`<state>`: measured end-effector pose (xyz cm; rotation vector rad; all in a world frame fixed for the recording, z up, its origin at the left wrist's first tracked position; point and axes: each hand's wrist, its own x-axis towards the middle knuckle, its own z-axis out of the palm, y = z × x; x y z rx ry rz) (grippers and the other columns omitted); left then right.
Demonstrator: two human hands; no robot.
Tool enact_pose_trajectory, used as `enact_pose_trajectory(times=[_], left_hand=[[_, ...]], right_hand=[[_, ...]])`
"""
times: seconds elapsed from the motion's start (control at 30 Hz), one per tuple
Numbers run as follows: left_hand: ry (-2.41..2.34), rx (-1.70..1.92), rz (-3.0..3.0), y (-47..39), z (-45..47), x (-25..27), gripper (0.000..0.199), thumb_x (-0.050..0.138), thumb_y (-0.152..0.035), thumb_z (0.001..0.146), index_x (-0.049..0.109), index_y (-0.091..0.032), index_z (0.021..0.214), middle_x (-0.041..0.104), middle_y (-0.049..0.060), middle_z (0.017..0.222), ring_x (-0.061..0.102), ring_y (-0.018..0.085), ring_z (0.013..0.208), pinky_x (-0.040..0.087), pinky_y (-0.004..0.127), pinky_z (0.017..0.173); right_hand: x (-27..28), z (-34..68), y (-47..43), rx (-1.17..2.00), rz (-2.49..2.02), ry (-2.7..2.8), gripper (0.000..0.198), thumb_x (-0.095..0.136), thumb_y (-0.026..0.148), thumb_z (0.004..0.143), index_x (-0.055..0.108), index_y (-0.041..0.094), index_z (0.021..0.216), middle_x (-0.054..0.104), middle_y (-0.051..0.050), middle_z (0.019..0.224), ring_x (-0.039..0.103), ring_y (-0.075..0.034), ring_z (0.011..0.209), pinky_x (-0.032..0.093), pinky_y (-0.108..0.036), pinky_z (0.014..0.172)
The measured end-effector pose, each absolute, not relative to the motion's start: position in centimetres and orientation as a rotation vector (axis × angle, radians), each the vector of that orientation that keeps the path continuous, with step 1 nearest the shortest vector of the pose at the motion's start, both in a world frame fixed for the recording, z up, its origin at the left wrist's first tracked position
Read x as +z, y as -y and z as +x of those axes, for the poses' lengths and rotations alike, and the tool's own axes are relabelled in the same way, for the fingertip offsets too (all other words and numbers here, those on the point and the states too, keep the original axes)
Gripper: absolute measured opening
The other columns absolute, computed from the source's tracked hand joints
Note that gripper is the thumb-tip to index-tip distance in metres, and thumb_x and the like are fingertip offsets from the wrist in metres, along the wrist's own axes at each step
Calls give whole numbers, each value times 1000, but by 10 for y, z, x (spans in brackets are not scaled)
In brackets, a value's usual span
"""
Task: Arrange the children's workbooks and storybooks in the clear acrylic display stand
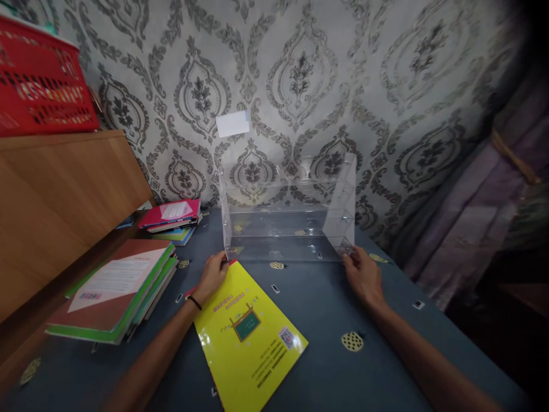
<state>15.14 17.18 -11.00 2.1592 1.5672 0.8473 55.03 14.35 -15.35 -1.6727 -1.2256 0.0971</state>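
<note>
A clear plastic rack (278,223) with stepped tiers and upright side panels stands on the table against the wall. My left hand (212,277), a dark band on its wrist, grips the rack's front left corner with curled fingers. At the front right corner, my right hand (362,274) has its thumb and fingers closed on the rack's edge. A yellow book (249,337) lies flat and angled in front of the rack, its top corner close to my left hand. The wallpaper and tablecloth show through the rack's plastic.
Stacked books (115,286) lie at the left, with a smaller pile of books (171,214) behind them. A red basket (43,80) sits on a wooden cabinet (64,200). A gathered curtain (476,200) hangs at the right. A white card (232,123) is on the wall.
</note>
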Motion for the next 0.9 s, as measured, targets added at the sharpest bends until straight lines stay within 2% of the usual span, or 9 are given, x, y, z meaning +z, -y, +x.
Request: enact_pose_trajectory(times=[0.2,0.4,0.63,0.9], left_hand=[[-1529,824,2185,-171,162,-109,27,48,-12,83,66,-17,102,73,7,98,63,22,93,47,33,86],[-1487,828,2182,-172,162,-110,30,46,-12,83,66,-14,105,72,10,99,63,24,93,46,35,86],[-1385,841,2192,-174,160,-114,35,46,-16,83,67,-16,111,72,8,102,61,25,97,46,37,91],[-1396,804,2255,-174,160,-119,42,45,-14,83,64,-18,120,71,8,111,60,25,103,46,39,95]], right_hand=[[-145,555,-136,66,-1780,1162,42,47,42,81,66,18,110,74,-18,95,69,-34,84,52,-47,77],[-140,549,-133,66,-1767,1167,46,46,39,81,66,12,112,74,-19,95,69,-34,84,52,-45,76],[-148,557,-137,71,-1746,1135,41,48,38,83,66,18,114,74,-11,92,67,-28,80,53,-42,76],[-151,561,-140,80,-1735,1088,45,47,40,82,65,14,114,73,-16,93,69,-32,82,54,-47,76]])
